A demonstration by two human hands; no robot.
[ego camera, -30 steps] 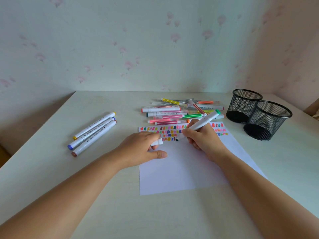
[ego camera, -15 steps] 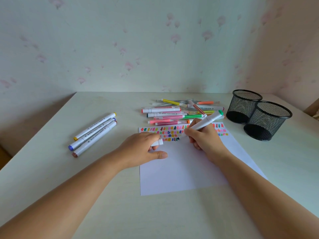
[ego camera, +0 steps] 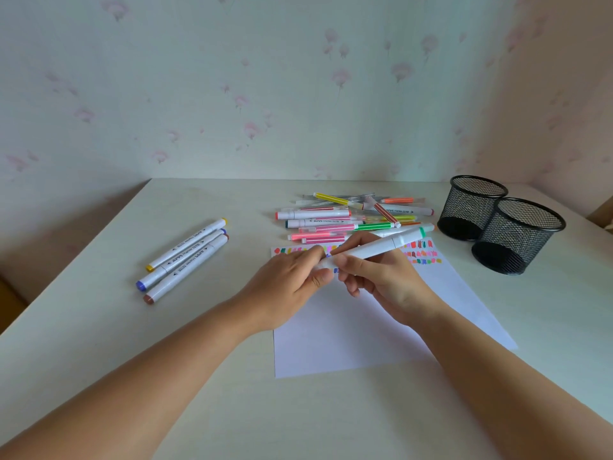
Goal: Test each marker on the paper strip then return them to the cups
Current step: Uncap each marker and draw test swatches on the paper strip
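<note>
My right hand (ego camera: 384, 277) grips a white marker with a green end (ego camera: 381, 249), lifted just above the white paper (ego camera: 348, 333). My left hand (ego camera: 288, 287) pinches the marker's white cap at its near tip; whether the cap is fully on, I cannot tell. Rows of colour swatches (ego camera: 421, 253) run along the paper's far edge. A pile of mixed markers (ego camera: 338, 220) lies behind the paper. Three white markers (ego camera: 185, 258) lie together at the left. Two black mesh cups (ego camera: 517, 234) stand at the right, with nothing visible inside.
The pale table (ego camera: 99, 343) meets a flowered wall at the back and right. Its left edge drops off near the three markers. Bare tabletop lies in front of the paper.
My right hand has lifted the marker off the swatches and tilted it flatter. My left hand has risen from the paper and brought the cap to the marker's tip.
</note>
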